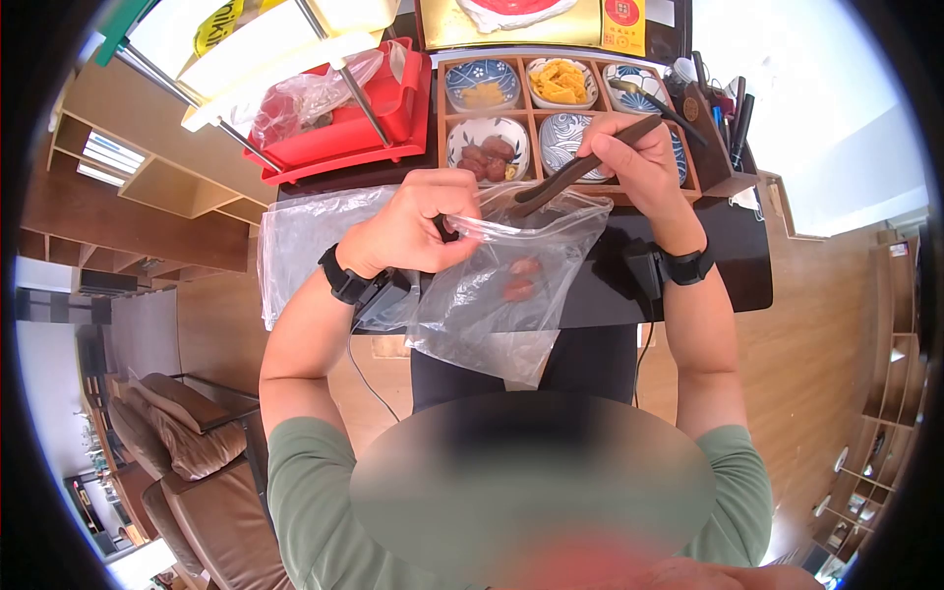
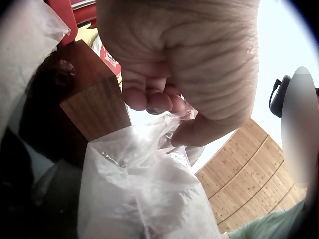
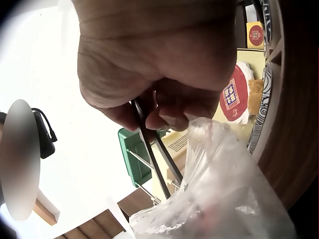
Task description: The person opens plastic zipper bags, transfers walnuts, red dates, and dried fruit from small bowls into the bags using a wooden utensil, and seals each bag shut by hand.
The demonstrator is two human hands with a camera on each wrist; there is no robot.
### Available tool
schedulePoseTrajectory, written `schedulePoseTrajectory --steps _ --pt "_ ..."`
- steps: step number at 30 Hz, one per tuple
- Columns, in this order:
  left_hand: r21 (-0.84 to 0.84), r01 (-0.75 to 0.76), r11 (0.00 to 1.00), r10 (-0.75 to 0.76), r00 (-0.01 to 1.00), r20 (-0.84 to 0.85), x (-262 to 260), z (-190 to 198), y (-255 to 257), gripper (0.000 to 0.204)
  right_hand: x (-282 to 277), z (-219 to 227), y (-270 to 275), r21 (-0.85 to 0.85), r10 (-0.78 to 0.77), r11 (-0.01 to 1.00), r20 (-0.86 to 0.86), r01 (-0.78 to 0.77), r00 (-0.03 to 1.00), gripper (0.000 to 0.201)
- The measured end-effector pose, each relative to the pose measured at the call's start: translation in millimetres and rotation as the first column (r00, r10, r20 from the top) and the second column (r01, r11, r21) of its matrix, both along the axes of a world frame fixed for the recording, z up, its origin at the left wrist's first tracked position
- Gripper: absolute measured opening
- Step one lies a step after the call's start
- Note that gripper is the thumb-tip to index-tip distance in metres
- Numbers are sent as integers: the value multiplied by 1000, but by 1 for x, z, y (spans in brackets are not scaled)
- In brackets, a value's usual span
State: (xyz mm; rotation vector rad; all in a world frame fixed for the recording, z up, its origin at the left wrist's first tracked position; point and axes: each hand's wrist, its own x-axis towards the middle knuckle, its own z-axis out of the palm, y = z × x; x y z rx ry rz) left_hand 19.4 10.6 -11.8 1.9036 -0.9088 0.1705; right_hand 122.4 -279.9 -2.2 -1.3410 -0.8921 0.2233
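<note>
Logging a clear, crinkled plastic bag (image 1: 472, 315) with reddish oval pieces (image 1: 519, 288) inside. We see it hanging at the left hand's (image 1: 428, 221) 5 o'clock, rim pinched. At its 1 o'clock, the right hand (image 1: 644, 172) grips slim dark tongs (image 1: 580, 175), tips at the mouth; beyond, 12 o'clock, a divided wooden tray (image 1: 532, 112).

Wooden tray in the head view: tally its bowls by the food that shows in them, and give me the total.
Bowls with yellow pieces: 2
Bowl with reddish-brown pieces: 1
Partly hidden bowls with no food showing: 3
Total: 6
</note>
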Motion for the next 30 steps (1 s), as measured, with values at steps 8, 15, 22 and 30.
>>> schedulePoseTrajectory --steps 8,15,22,30 --pt "-30 -9 1000 9 1000 -2 0 -1 0 14 -9 3 8 -164 44 986 50 -35 998 22" --pt "-54 -13 998 13 1000 1 0 -2 2 14 -8 16 5 -346 2 932 308 110 951 27" --pt "-2 14 1000 -14 999 -31 0 -3 5 15 -14 24 0 -250 -123 915 577 318 808 26" --pt "47 35 998 -33 999 -32 0 -3 5 18 -9 6 6 -108 -176 963 438 246 882 18"
